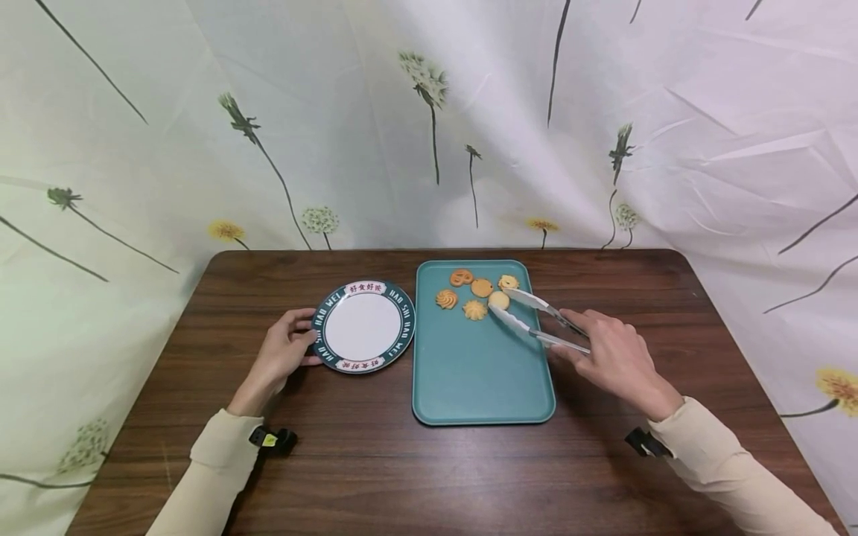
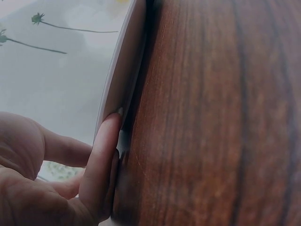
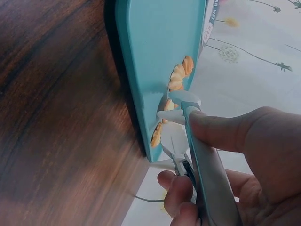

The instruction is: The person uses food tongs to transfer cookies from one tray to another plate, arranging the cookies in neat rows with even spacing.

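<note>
My left hand (image 1: pixel 284 346) pinches the left rim of a round white plate (image 1: pixel 364 326) with a dark green lettered border. In the left wrist view, a finger (image 2: pixel 101 160) lies under the plate's edge (image 2: pixel 121 70). My right hand (image 1: pixel 617 357) grips metal tongs (image 1: pixel 546 337) with pale tips, over the teal tray (image 1: pixel 482 380). The tips stand apart, one on either side of a round pale cookie (image 1: pixel 499 300); whether they touch it I cannot tell. In the right wrist view, the tongs (image 3: pixel 209 174) partly hide the cookies.
Around that cookie on the tray lie a pretzel-shaped cookie (image 1: pixel 460 278), a round brown one (image 1: pixel 481 288), a swirled one (image 1: pixel 446 299), a flower-shaped one (image 1: pixel 475 310) and another (image 1: pixel 508 282) at the right. The tray stands beside the plate on a dark wooden table (image 1: pixel 375 461). A flower-printed cloth (image 1: pixel 375 149) hangs behind.
</note>
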Demonstrator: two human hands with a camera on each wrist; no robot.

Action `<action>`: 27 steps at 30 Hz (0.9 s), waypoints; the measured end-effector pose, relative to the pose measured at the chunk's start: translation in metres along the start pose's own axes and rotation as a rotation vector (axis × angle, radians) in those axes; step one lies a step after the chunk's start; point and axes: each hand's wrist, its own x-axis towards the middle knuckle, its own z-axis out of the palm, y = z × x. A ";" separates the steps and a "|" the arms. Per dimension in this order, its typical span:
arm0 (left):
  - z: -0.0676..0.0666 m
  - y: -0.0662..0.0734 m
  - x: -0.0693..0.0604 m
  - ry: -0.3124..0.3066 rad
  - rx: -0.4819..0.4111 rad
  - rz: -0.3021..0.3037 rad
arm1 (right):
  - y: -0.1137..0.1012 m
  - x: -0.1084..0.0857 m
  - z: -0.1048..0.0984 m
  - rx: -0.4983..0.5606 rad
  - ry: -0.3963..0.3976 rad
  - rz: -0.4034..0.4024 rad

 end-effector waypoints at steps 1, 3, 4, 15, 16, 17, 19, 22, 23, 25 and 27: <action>0.000 0.000 0.000 0.001 0.000 0.001 | 0.000 0.000 0.000 0.000 0.002 -0.002; 0.000 0.000 0.000 0.001 -0.002 0.002 | -0.001 0.001 -0.001 -0.001 0.003 -0.008; 0.000 0.000 0.000 0.000 -0.003 0.003 | -0.001 0.002 -0.002 -0.002 0.003 -0.011; -0.001 -0.001 0.000 0.008 -0.009 0.010 | -0.008 0.010 -0.006 -0.003 0.019 -0.042; -0.001 -0.002 0.000 0.009 -0.011 0.009 | -0.009 0.011 -0.006 -0.002 0.017 -0.043; -0.001 -0.002 0.000 0.010 -0.011 0.009 | -0.010 0.012 -0.006 0.000 0.015 -0.045; -0.001 -0.002 0.000 0.011 -0.012 0.008 | -0.012 0.013 -0.006 0.003 0.008 -0.049; 0.000 -0.001 -0.001 0.010 -0.012 0.011 | -0.015 0.015 -0.005 0.004 0.006 -0.060; 0.000 -0.001 -0.001 0.010 -0.011 0.012 | -0.016 0.015 -0.005 0.004 0.008 -0.063; 0.000 0.000 -0.001 0.012 -0.011 0.013 | -0.017 0.016 -0.004 0.004 0.010 -0.072; 0.000 0.000 -0.001 0.014 -0.008 0.013 | -0.019 0.018 -0.003 0.006 0.011 -0.078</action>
